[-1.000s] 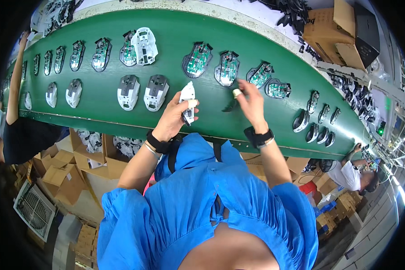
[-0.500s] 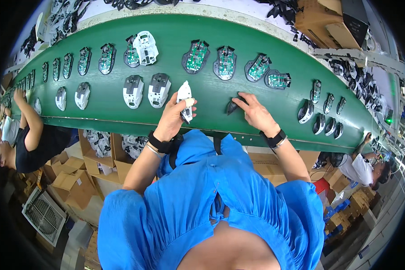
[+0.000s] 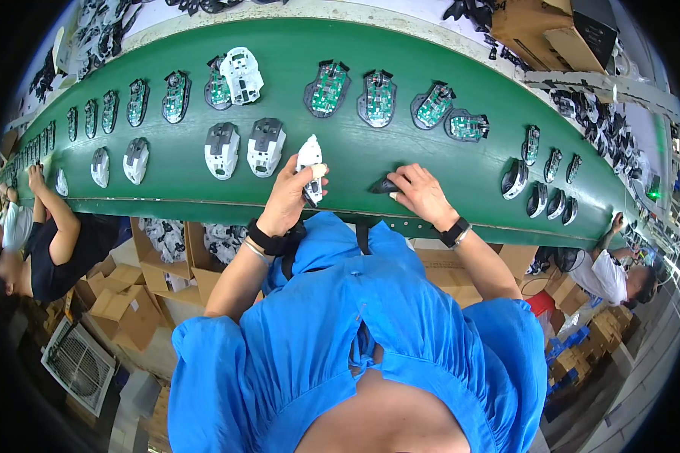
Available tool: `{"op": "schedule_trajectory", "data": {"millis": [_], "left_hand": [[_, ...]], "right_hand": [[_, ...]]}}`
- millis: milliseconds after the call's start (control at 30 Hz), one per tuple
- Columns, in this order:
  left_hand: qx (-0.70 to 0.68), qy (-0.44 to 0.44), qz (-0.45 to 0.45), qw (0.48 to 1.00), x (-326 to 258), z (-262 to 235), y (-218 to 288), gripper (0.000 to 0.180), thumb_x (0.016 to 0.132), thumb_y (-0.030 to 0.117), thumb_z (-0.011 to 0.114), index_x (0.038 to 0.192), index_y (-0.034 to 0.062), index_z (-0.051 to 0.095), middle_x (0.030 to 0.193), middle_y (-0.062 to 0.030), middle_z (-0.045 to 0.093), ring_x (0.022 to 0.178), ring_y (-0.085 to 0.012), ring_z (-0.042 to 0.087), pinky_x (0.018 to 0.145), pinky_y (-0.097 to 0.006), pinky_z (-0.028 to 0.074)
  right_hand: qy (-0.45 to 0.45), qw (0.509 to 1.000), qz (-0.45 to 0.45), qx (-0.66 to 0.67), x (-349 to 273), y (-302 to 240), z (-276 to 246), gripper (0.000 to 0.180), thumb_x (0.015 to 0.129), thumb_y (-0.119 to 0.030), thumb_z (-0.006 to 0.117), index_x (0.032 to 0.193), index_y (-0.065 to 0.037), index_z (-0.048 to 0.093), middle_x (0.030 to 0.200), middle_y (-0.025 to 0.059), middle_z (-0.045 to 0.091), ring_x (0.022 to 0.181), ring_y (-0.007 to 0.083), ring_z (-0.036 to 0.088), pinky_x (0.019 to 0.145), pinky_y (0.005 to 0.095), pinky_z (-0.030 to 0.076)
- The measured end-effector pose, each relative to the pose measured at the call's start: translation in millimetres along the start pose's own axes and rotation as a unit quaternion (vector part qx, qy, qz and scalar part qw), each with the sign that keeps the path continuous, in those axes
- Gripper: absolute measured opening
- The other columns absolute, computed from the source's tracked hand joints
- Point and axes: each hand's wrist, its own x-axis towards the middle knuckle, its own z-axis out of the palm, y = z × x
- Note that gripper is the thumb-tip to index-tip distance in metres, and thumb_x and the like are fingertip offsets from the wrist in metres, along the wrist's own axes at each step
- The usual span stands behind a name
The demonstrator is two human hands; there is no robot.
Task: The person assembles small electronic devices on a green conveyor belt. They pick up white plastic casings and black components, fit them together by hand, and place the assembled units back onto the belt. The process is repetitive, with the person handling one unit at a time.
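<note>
My left hand (image 3: pixel 289 195) grips a white mouse shell (image 3: pixel 309 167) on edge, its pointed end away from me and the thumb across its side. To the right, my right hand (image 3: pixel 425 192) has its fingers on a small black plastic mouse part (image 3: pixel 383 186) lying at the near side of the green belt (image 3: pixel 340 162). Left of the held shell, two grey-and-white mouse shells (image 3: pixel 266 147) rest side by side. Farther off lie open mouse bases with green circuit boards (image 3: pixel 329 89), and a loose white shell (image 3: pixel 242 76) overlaps one of them.
More mouse bases (image 3: pixel 175 97) and shells line the belt on both sides. Cardboard boxes with parts (image 3: pixel 162 249) stand below its near edge. A large carton (image 3: pixel 548 34) sits beyond the far edge. Other people work at the far left (image 3: pixel 53 226) and far right (image 3: pixel 612 275).
My right hand has closed around the black part and turned it, its tip now pointing left. My left hand keeps the white shell in nearly the same place.
</note>
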Motion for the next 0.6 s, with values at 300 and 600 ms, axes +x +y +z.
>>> {"op": "schedule_trajectory", "data": {"millis": [300, 600], "left_hand": [[0.044, 0.018, 0.025, 0.999, 3, -5, -1, 0.042, 0.089, 0.022, 0.060, 0.124, 0.0027, 0.046, 0.107, -0.0091, 0.063, 0.090, -0.0167, 0.062, 0.076, -0.032, 0.052], [-0.033, -0.034, 0.037, 0.998, 11, -3, -9, 0.044, 0.096, 0.042, 0.051, 0.123, 0.0086, 0.055, 0.103, 0.0019, 0.063, 0.088, -0.0083, 0.060, 0.077, -0.026, 0.048]], "right_hand": [[0.128, 0.944, 0.291, 0.086, 5, 11, 6, 0.020, 0.085, -0.021, 0.063, 0.097, -0.005, 0.066, 0.091, 0.0148, 0.063, 0.081, 0.0336, 0.063, 0.071, 0.0423, 0.050], [0.159, 0.845, 0.350, 0.372, 16, 10, 13, 0.023, 0.078, -0.008, 0.072, 0.098, -0.001, 0.066, 0.075, 0.0054, 0.068, 0.067, 0.0107, 0.063, 0.062, 0.0261, 0.050]]}}
